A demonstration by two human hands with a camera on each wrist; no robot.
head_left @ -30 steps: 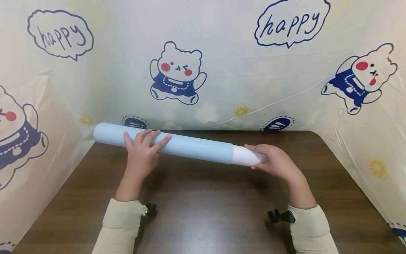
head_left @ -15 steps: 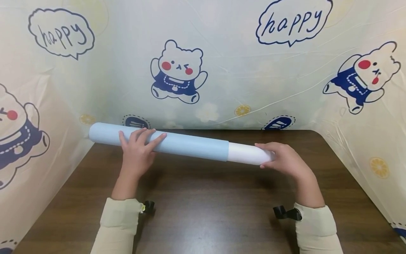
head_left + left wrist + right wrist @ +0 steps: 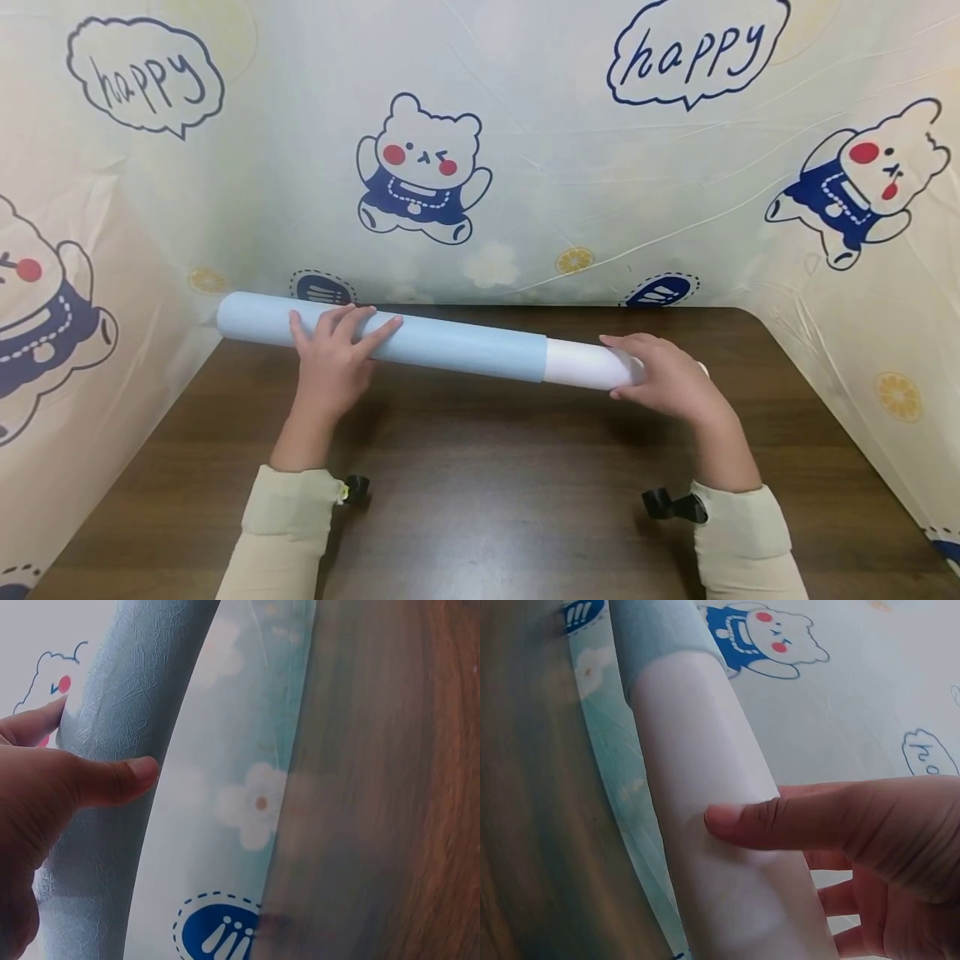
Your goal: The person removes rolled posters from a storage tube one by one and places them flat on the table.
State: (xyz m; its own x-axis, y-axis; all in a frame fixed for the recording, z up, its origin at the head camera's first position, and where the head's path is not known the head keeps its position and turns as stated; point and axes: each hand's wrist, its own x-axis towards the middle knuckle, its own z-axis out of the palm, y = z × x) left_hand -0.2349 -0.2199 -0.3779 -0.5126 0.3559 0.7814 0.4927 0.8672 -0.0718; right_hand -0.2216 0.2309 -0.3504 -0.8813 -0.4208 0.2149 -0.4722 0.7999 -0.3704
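Observation:
A long light-blue roll [image 3: 465,343], its surface finely crinkled like wallpaper, is held aslant above the table's far part. Out of its right end sticks a smooth white tube [image 3: 577,363]. My left hand [image 3: 333,358] grips the blue roll left of its middle, fingers spread over the top; the left wrist view shows the thumb [image 3: 120,780] on the near side. Around the white tube's outer part curls my right hand [image 3: 667,379], the thumb [image 3: 742,825] lying along it in the right wrist view. A bit of white end shows behind this hand.
A dark brown wooden table [image 3: 480,483] with a rounded far corner lies below. Cloth printed with bears [image 3: 420,179] and "happy" bubbles [image 3: 146,79] hangs behind and at both sides. Black wrist straps [image 3: 671,506] stick out from the pale sleeves [image 3: 288,508].
The right hand has moved right, away from the blue roll's end, and more white tube shows between. The left hand and roll shifted slightly left, then back right.

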